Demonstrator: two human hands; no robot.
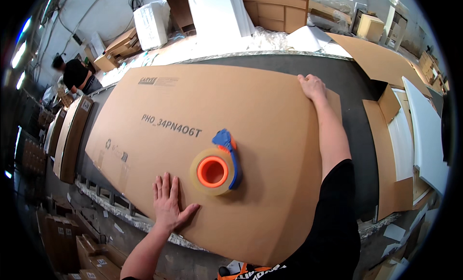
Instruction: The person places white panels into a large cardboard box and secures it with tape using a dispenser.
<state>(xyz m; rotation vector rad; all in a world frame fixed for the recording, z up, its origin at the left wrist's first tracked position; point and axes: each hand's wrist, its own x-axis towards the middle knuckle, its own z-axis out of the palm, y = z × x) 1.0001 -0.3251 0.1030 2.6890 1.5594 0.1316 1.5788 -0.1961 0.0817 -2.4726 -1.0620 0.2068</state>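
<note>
A large flat cardboard box (260, 106) with dark print lies across the grey work surface before me. My left hand (169, 203) rests on its near side, fingers spread and palm down, holding nothing. At the far right edge, my right hand (312, 86) has its fingers curled over the box's rim. On top of the box, to the right of my left hand, sits a blue and orange tape dispenser (223, 139) with a wide roll of clear tape (200, 171) on it. Neither hand touches the dispenser.
An open carton (378, 154) with white panels (424, 130) stands to the right. Closed boxes (72, 138) line the left end, where another person (79, 75) bends over. White wrapped slabs (152, 24) and a brown wooden cabinet (276, 10) are behind. Cartons (96, 260) stack at lower left.
</note>
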